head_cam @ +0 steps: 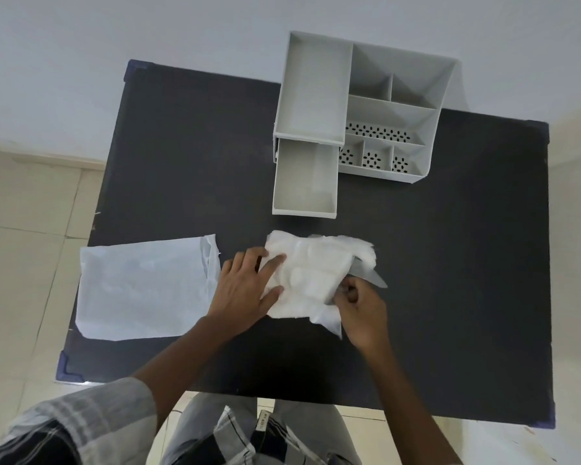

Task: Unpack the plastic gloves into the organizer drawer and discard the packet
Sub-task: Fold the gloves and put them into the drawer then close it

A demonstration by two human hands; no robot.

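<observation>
A stack of thin white plastic gloves [311,270] lies on the black table, just in front of the pulled-out organizer drawer [304,181], which holds nothing. My left hand [245,285] presses flat on the stack's left edge, fingers spread. My right hand [361,305] pinches the stack's lower right corner, where a clear flap sticks out. The flat white packet [143,288] lies to the left of the gloves, its torn end facing them.
The grey organizer [393,109] with several compartments stands at the table's far edge, above the drawer. The black table [467,263] has blue corner guards. Tiled floor surrounds it. My checked shirt shows at the bottom.
</observation>
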